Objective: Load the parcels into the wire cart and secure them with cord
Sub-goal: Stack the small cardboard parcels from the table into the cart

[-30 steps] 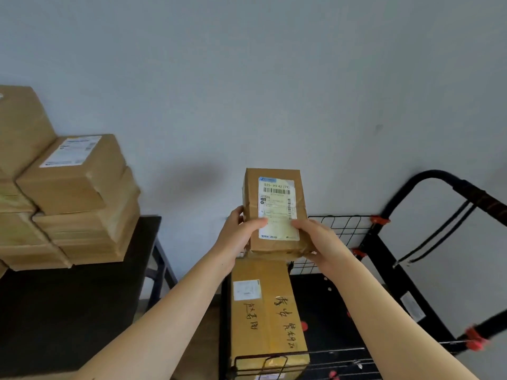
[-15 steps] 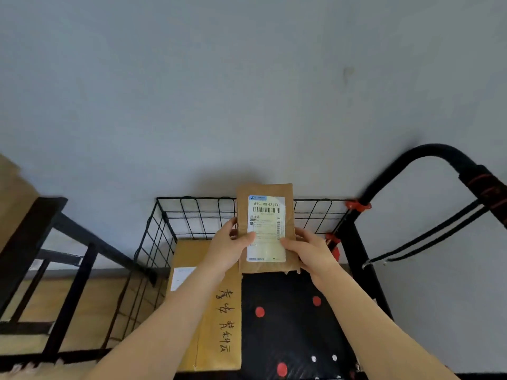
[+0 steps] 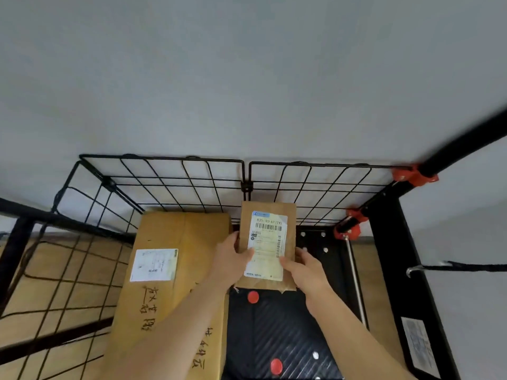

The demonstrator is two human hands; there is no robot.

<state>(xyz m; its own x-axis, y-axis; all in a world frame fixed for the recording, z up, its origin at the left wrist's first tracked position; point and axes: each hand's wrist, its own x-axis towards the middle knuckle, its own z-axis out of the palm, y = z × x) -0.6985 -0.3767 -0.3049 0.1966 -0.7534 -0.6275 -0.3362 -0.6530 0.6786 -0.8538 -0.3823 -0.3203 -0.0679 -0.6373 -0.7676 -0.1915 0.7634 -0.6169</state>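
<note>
The left grip (image 3: 229,266) and right grip (image 3: 307,270) each clasp one long side of the small labelled parcel (image 3: 267,242), thumbs on the label face, fingers wrapped round the edges. The parcel is inside the wire cart (image 3: 164,159), near the back mesh, just beside the large carton (image 3: 175,270) and over the black deck (image 3: 282,338). Set it flush against the carton. Release only once it is seated. Reserve the hooked cord (image 3: 466,267) at the right frame for tie-down.
</note>
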